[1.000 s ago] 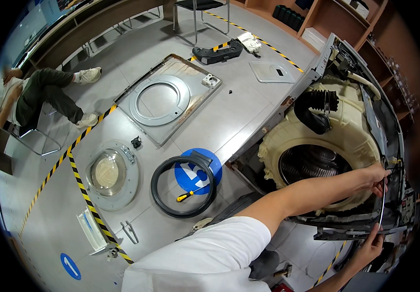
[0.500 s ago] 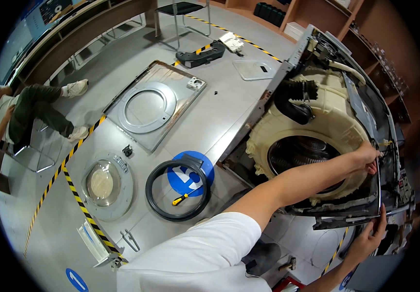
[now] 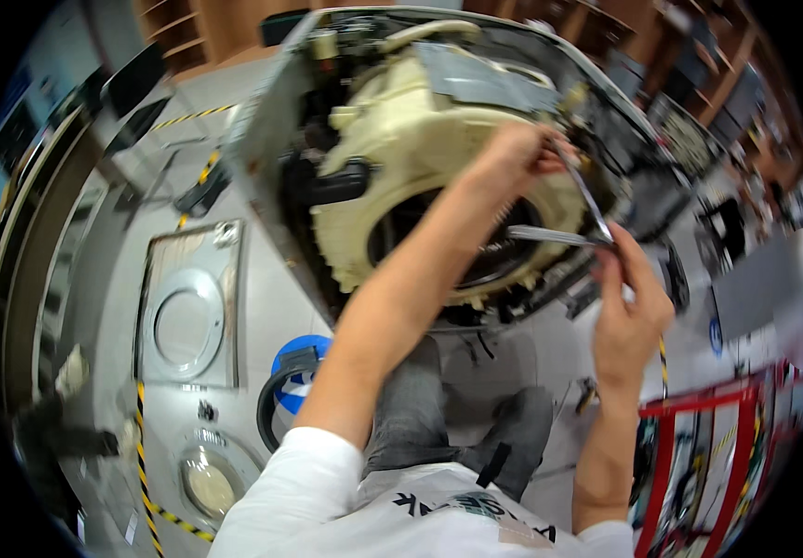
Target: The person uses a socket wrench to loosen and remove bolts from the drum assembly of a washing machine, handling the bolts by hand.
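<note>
An opened front-loading washing machine stands before me, its cream tub (image 3: 373, 121) bare and its round opening (image 3: 392, 232) dark. My left hand (image 3: 517, 153) reaches across the tub, fingers closed round the upper end of a slim shiny metal bar (image 3: 589, 192). My right hand (image 3: 632, 302) pinches the lower end, where a second metal piece (image 3: 541, 234) juts left in front of the opening. Together the pieces make a V; blur hides their exact kind and whether they are joined. A black bent hose (image 3: 331, 184) sits left of the tub.
A removed front panel (image 3: 234, 325) with a round hole lies on the floor at left. Near it are the glass door (image 3: 211, 479) and a black rubber ring (image 3: 269, 409). A red tool cart (image 3: 666, 465) stands at lower right. A person sits at far left.
My view has swung right, bringing the machine to the middle. Both hands have come away from the machine's right edge with the metal bar, and the second metal piece now shows.
</note>
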The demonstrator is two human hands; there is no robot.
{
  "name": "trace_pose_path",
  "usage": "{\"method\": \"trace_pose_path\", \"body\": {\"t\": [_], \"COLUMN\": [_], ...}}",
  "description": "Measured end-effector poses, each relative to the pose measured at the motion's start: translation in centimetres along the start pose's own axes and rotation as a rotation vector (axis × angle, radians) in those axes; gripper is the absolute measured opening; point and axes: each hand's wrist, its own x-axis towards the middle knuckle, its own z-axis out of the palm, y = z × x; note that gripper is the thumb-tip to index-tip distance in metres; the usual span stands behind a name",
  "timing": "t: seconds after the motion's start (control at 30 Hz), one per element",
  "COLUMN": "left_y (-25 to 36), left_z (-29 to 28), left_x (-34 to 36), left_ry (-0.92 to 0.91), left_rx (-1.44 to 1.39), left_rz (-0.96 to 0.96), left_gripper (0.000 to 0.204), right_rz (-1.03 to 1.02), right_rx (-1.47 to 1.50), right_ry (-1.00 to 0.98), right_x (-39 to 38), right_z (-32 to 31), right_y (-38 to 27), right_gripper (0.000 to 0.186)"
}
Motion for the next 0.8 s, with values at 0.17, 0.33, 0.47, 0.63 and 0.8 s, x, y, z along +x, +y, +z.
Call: {"method": "trace_pose_path", "body": {"t": [0.17, 0.33, 0.47, 0.63, 0.8], "left_y": [1.4, 1.8, 0.8, 1.9, 1.3], "left_z": [0.3, 0.1, 0.3, -2.5, -1.2], "left_x": [-1.4, -0.8, 0.2, 0.6, 0.7], "left_ry": [0.082, 0.106, 0.086, -0.039, -0.003], "left_rx": [0.263, 0.275, 0.256, 0.178, 0.252], "left_rz": [0.001, -0.005, -0.068, -0.131, -0.071], "left_gripper": [0.029, 0.027, 0.028, 0.034, 0.034], "right_rz": [-0.182, -0.172, 0.145, -0.047, -0.126], "right_rx": [-0.083, -0.006, 0.168, -0.151, -0.151], "right_ry": [0.08, 0.152, 0.105, -0.05, 0.036], "right_x": [0.5, 0.2, -1.6, -1.0, -0.9], "right_z": [0.2, 0.7, -0.9, 0.8, 0.8], "right_y": [0.7, 1.4, 0.6, 0.6, 0.6], "right_gripper": [0.029, 0.036, 0.027, 0.021, 0.025]}}
